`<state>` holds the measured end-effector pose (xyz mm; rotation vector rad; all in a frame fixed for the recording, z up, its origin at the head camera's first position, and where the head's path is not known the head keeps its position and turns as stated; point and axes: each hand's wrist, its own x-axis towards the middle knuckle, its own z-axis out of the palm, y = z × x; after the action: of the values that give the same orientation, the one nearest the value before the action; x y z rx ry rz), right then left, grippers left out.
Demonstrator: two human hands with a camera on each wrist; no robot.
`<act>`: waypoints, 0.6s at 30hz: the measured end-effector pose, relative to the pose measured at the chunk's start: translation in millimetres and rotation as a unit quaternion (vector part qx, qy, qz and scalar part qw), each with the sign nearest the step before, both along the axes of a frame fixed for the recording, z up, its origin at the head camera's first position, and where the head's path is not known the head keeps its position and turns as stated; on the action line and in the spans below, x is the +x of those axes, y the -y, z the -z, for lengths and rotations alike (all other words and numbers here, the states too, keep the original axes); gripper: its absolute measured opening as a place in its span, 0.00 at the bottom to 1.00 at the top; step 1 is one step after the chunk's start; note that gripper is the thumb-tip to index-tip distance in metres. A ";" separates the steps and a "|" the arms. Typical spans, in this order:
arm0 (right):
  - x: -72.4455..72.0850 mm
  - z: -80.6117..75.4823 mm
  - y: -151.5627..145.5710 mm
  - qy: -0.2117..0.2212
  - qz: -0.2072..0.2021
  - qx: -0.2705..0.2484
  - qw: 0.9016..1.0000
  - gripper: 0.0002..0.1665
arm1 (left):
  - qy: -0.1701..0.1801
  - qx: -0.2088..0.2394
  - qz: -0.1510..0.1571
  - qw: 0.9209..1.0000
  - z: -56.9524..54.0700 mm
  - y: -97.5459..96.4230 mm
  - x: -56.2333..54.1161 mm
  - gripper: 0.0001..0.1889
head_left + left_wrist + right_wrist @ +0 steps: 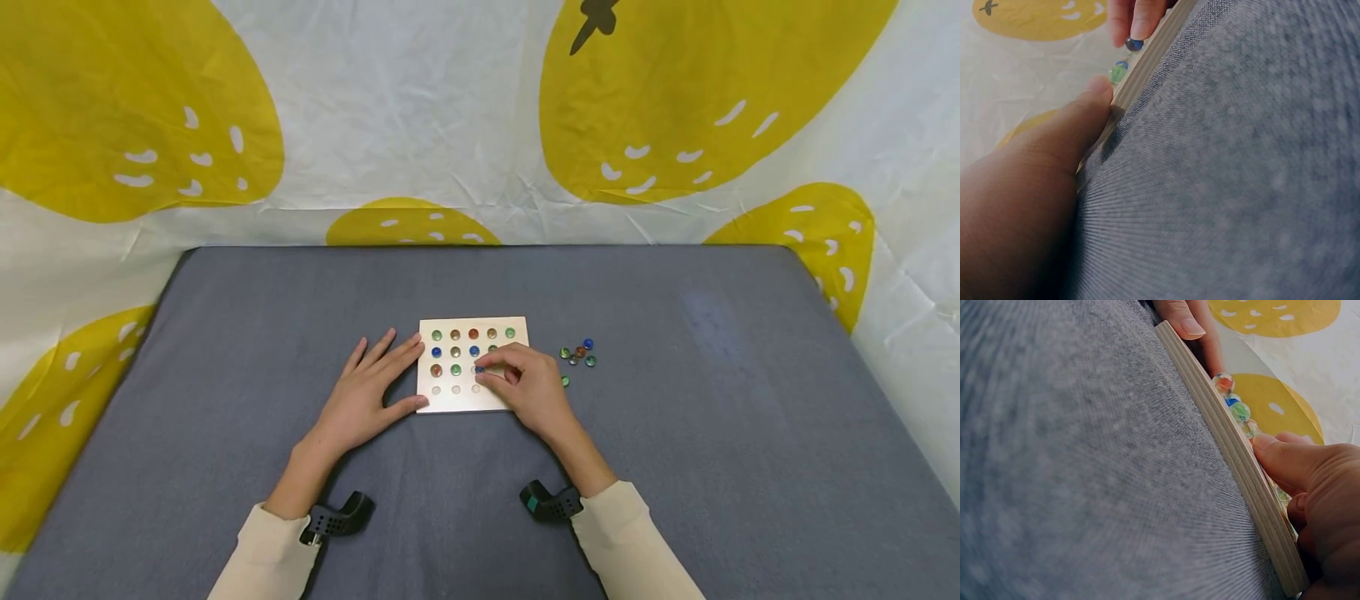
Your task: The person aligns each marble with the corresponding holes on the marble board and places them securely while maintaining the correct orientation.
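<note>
A pale wooden board (465,403) lies on the table, with glass marbles in green, amber, red and blue seated in its back rows. Along the front row, the round hollows that show hold no marbles. My right hand (534,390) pinches a dark blue marble (1134,44) between thumb and fingertips, right at the third row near the board's middle. Spread fingers of my left hand (362,407) rest at the board's left edge, thumb on its front left corner. Part of the board's right side is hidden under my right hand.
Several loose marbles (581,352) lie on the grey cloth right of the board, and a green marble (566,382) sits closer to my right hand. A white curtain (405,108) with yellow fruit shapes hangs behind the table (675,467).
</note>
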<state>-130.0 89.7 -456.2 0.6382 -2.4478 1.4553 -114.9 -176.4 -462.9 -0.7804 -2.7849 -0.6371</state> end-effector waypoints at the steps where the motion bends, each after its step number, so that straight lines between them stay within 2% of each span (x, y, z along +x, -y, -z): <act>1: -0.1 0.0 0.0 -0.002 -0.001 -0.001 1.000 0.07 | 0.000 -0.001 0.000 1.000 -0.1 -0.1 -0.1 0.40; 18: 0.3 0.6 0.2 -0.022 -0.004 -0.001 1.000 0.08 | -0.006 0.000 0.001 1.000 0.2 -0.1 0.3 0.40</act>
<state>-129.7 89.5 -456.8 0.6729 -2.4128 1.4320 -114.6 -176.3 -463.1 -0.7845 -2.7732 -0.6308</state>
